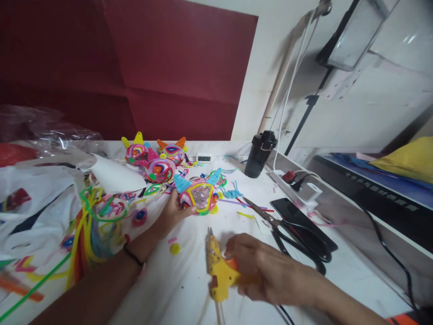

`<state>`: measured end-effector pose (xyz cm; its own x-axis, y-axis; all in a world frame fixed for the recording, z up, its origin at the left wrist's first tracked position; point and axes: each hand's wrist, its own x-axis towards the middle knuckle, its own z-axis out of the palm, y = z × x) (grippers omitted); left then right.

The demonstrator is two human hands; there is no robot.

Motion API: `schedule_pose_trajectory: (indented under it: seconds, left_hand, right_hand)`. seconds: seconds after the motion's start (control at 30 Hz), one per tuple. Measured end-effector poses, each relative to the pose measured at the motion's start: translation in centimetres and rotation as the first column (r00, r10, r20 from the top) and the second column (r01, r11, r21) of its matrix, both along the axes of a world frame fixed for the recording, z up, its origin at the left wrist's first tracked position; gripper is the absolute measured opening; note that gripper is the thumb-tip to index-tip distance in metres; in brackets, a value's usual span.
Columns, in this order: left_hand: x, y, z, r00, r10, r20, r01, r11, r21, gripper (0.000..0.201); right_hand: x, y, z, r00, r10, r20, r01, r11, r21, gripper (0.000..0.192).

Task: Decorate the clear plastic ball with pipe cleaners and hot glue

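Observation:
My left hand (176, 208) grips the left side of a colourful pipe-cleaner mask (202, 198) with two blue horns and a yellow-edged panel. In my right hand (259, 266) is a yellow hot glue gun (218, 266), held by its handle with fingers wrapped round it. Its nozzle points away from me, toward the mask but apart from it. A clear glue stick (219, 311) sticks out of the gun's back end. Between my arms, a small yellow disc (175, 248) lies on the white table (162, 289).
Large black-handled scissors (284, 225) partly cover a phone (297, 216) on the right. Behind them stand a black bottle (260, 153) and a power strip (297, 189). Similar horned pieces (158, 169) and a small digital clock (204, 158) sit at the back. Pipe cleaners (84, 239) crowd the left.

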<state>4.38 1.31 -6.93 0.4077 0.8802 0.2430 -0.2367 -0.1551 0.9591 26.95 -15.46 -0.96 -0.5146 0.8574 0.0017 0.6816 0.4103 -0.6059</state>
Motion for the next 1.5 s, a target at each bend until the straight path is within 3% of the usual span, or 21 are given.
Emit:
schedule_pose_trajectory:
  seconds: [0.13,0.23,0.43,0.63,0.8,0.97,1.13,1.27,1.37,1.43,1.5]
  left_hand:
    - [-0.1,0.0,0.1,1.0,0.012,-0.005,-0.012,1.0,0.016,0.071]
    - [-0.2,0.0,0.1,1.0,0.017,-0.009,-0.016,0.999,0.029,0.072]
    - [0.0,0.0,0.0,1.0,-0.003,0.002,0.003,0.999,0.032,0.078]
    - [0.1,0.0,-0.2,0.999,-0.036,0.03,0.035,0.999,0.019,0.089]
    - [0.1,-0.1,0.0,0.999,-0.013,0.039,0.011,0.999,0.041,0.086]
    - [0.0,-0.2,0.5,1.0,0.014,0.005,-0.015,0.997,0.076,0.079]
    - [0.2,0.4,0.4,0.993,0.108,-0.05,-0.099,0.984,0.148,0.084]
    - [0.5,0.9,-0.1,0.957,0.272,-0.101,-0.241,0.938,0.249,0.093]
    - [0.2,1.0,0.2,0.905,0.398,-0.147,-0.317,0.865,0.389,0.091]
    - [-0.1,1.0,0.9,0.874,0.45,-0.186,-0.303,0.802,0.514,0.077]
    - [-0.4,1.1,1.8,0.853,0.454,-0.258,-0.203,0.743,0.638,0.059]
  right_hand:
    - [-0.5,-1.5,-1.4,0.991,-0.029,0.133,0.024,0.999,0.034,0.057]
    - [-0.9,-1.8,-2.1,0.988,-0.05,0.149,0.041,0.997,0.064,0.05]
    - [-1.4,-2.0,-2.6,0.971,0.027,0.237,-0.071,0.981,0.179,0.05]
    - [-0.9,-2.3,-2.8,0.993,0.029,0.114,-0.058,0.963,0.263,0.05]
    - [0.3,-3.0,-3.4,1.0,0.01,0.019,-0.017,0.924,0.381,0.063]
    - [1.0,-2.7,-4.4,0.998,-0.049,-0.049,0.059,0.968,0.244,0.067]
    - [0.5,-1.1,-3.4,0.979,-0.01,-0.205,0.05,0.98,0.191,0.062]
    - [0.4,-0.1,-2.2,0.969,0.017,-0.247,0.037,0.977,0.212,0.056]
    - [0.7,0.2,-1.9,0.961,0.015,-0.278,0.048,0.975,0.218,0.053]
    - [0.7,0.2,-2.0,0.954,0.008,-0.299,0.061,0.974,0.218,0.052]
    - [0.7,0.2,-2.1,0.946,0.01,-0.325,0.064,0.974,0.219,0.052]
